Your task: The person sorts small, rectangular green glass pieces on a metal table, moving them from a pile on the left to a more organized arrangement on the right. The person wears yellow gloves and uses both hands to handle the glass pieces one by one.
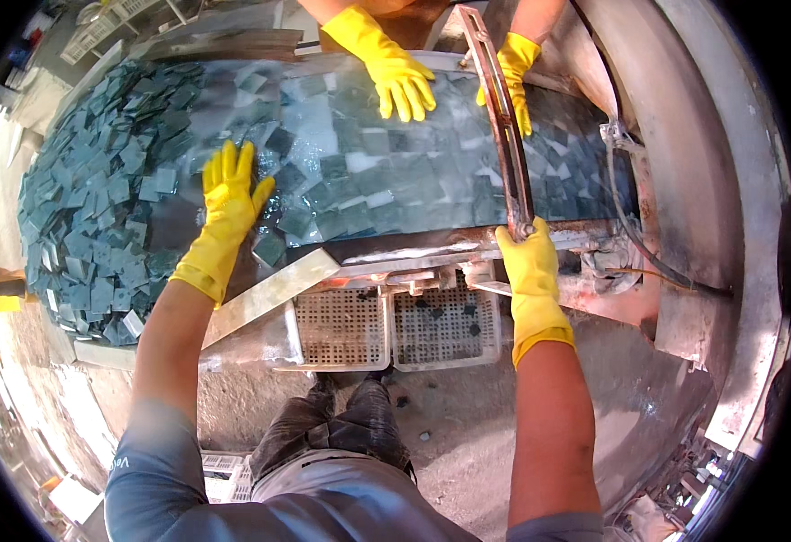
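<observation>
Right of your open left hand (227, 194), tiles (359, 217) lie spread, apparently done; the heap (102, 199) left of it looks yet to be spread. The bar (504, 119) stretches ahead of your right hand (531, 262), wrapped around its near end.

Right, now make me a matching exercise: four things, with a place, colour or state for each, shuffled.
Things:
1. left hand
2. right hand
3. crates
4. tile pile

Places, colours or states:
A. pale, full of holes
B. heaped at the picture's left
C. open, fingers extended
D. at the bar's near end

Pairs: 1-C, 2-D, 3-A, 4-B
</observation>
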`<state>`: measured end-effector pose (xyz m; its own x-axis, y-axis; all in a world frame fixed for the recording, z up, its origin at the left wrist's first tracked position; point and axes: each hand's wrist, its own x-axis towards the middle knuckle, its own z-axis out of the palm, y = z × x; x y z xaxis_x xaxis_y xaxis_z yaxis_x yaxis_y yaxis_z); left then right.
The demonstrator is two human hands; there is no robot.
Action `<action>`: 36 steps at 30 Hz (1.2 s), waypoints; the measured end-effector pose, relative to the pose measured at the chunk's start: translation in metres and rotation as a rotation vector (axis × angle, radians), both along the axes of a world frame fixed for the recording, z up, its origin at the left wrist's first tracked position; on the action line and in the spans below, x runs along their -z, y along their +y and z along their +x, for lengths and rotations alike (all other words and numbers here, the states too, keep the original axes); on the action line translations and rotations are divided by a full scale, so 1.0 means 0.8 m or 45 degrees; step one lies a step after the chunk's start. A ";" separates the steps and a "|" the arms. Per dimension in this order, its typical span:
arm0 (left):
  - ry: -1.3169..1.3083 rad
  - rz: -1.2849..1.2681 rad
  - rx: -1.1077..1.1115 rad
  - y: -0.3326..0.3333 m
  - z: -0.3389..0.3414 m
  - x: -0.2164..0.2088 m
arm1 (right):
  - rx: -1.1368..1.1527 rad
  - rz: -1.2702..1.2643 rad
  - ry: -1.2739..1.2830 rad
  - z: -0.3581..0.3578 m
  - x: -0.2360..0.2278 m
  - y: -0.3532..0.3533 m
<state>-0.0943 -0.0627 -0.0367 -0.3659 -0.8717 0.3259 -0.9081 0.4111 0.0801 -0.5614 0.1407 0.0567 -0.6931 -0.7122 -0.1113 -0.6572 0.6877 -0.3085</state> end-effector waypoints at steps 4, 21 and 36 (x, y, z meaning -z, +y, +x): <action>-0.072 0.080 -0.327 -0.044 -0.031 0.012 | -0.006 -0.004 -0.041 0.005 -0.006 -0.002; 0.088 0.258 0.282 0.016 -0.125 -0.001 | 0.014 0.015 -0.039 0.009 -0.020 -0.004; 0.022 0.085 0.158 -0.005 -0.148 0.006 | 0.003 -0.002 -0.111 -0.001 -0.010 -0.004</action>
<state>-0.2123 -0.0663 -0.0416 -0.4672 -0.8400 0.2759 -0.8487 0.5135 0.1263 -0.5619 0.1377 0.0644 -0.6823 -0.7111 -0.1698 -0.6265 0.6884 -0.3655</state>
